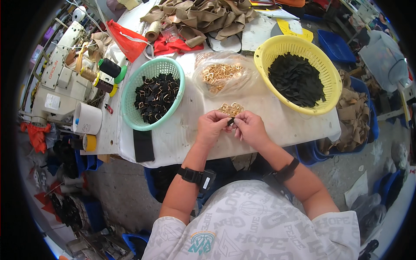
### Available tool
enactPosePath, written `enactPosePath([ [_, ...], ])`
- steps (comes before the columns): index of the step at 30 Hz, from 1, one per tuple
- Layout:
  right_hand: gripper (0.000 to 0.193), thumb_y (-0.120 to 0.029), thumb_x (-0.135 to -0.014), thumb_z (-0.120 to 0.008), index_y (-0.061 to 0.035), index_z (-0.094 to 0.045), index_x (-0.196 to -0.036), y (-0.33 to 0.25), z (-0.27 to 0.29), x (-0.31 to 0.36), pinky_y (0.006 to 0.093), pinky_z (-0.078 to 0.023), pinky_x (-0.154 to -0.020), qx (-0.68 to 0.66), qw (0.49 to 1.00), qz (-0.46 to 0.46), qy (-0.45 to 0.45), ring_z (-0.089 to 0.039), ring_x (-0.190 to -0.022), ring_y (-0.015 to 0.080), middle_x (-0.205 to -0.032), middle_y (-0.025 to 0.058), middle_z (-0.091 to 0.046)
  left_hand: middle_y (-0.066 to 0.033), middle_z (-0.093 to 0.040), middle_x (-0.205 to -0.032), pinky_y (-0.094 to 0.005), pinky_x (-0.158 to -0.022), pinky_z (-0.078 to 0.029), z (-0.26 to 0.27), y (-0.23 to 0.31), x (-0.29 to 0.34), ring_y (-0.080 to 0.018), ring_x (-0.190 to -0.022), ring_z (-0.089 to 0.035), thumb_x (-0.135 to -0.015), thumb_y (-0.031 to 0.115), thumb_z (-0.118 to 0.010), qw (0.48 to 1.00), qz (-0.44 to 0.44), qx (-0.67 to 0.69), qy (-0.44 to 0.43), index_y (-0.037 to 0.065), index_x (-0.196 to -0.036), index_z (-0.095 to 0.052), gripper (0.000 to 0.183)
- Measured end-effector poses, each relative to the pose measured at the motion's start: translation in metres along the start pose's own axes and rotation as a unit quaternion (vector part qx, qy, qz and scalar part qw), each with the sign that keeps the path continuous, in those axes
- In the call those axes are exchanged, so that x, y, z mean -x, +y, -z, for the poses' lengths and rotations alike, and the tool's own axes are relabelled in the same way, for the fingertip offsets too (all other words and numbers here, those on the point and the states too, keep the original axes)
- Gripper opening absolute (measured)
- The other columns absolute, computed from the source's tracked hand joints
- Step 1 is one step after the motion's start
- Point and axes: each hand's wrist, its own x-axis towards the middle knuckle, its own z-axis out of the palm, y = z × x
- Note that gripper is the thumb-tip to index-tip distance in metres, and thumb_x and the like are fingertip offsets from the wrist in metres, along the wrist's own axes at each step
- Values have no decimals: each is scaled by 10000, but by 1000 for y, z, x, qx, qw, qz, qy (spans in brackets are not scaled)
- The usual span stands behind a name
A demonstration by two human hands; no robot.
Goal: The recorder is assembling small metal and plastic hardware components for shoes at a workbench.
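Note:
Close together near the table's front edge, my left hand (210, 127) and my right hand (252, 128) pinch a small black fabric strip (231, 121) between their fingertips. Whether a metal ring is on that strip is too small to make out. Just beyond my fingers lies a little pile of gold metal rings (232, 108). Behind it, a clear plastic bag (245, 77) holds many more. To the right a yellow basket (333, 82) is filled with loose black strips (297, 80). On the left, a mint-green basket (149, 65) contains black strips joined with gold rings (157, 97).
A black phone (143, 146) lies below the green basket. At the left stand a sewing machine (58, 82), thread spools (109, 68) and a white cup (87, 118). Brown fabric strips (203, 17) are heaped at the back; others fill a blue bin (373, 117) at the right.

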Motion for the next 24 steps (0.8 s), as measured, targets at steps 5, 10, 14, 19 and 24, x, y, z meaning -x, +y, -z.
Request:
enactPosePath([
  [5,110,-70,-966,-459,18,-526,-972,-1,2,0,227,-440,-474,41,999,5,-19,-562,-539,94,-755,65,-608,-114,-675,-810,-253,-590,-532,-4,1,3,-139,-638,-637,-847,-6,-648,1000,-11,-13,-1,-39,-907,-619,75],
  [10,112,-107,-986,-443,-15,-502,-1012,3,14,-1,207,-409,-450,-42,998,-23,-29,-574,-556,100,-785,52,-582,-65,-656,-801,-229,-561,-520,-15,7,12,-112,-657,-634,-859,20,-652,998,-46,-6,41,-46,-962,-647,122],
  [14,102,-109,-987,-445,-21,-493,-1004,2,16,0,203,-411,-465,-56,997,-20,-45,-581,-576,106,-802,48,-577,-32,-637,-769,-206,-519,-462,0,-8,10,-74,-616,-585,-861,16,-653,997,-77,-17,-4,-35,-976,-657,126],
  [19,89,-104,-988,-446,-23,-483,-992,5,19,-1,210,-416,-483,-65,996,-20,-58,-579,-580,109,-807,47,-576,-18,-635,-722,-196,-503,-442,-6,-2,11,-58,-575,-556,-850,13,-668,998,-38,-45,-8,-23,-926,-663,85],
  [24,43,-63,-975,-445,-29,-471,-971,14,19,-3,229,-443,-528,6,997,18,-73,-567,-598,106,-776,34,-552,-23,-638,-707,-193,-481,-436,-5,-2,11,-57,-545,-547,-846,19,-668,996,-35,-77,-15,-19,-878,-654,52],
])
